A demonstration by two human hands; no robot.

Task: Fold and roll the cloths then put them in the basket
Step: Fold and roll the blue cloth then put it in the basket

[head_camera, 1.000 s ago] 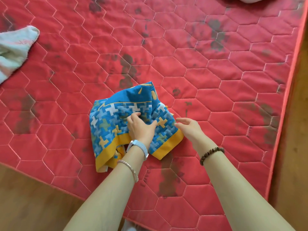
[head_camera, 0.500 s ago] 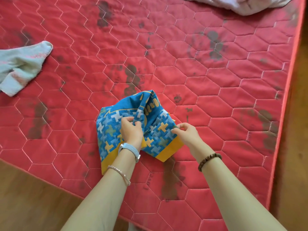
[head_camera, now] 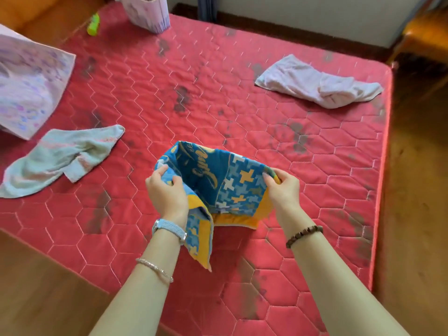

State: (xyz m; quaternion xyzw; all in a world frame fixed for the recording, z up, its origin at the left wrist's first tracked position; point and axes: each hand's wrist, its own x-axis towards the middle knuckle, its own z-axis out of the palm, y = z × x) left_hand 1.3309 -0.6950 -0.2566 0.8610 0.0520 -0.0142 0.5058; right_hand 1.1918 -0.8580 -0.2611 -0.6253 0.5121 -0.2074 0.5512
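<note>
A blue cloth (head_camera: 218, 180) with a yellow border and cross pattern hangs lifted above the red quilted mattress (head_camera: 218, 93). My left hand (head_camera: 167, 192) pinches its left edge and my right hand (head_camera: 282, 187) pinches its right edge, with the cloth sagging between them and a corner dangling below my left wrist. A pale green cloth (head_camera: 60, 156) lies crumpled at the left. A pale pink cloth (head_camera: 320, 83) lies crumpled at the far right. Two pink-purple patterned fabric baskets are in view: one basket (head_camera: 31, 83) at the far left and another basket (head_camera: 148, 13) at the top.
A small lime-green object (head_camera: 93, 25) lies near the mattress's top left edge. Wooden floor surrounds the mattress at the right (head_camera: 417, 190) and lower left. A white wall base runs along the top.
Both hands have lifted the blue cloth off the mattress and pulled its edges apart. The camera has tilted up, bringing the baskets and the pink cloth into view.
</note>
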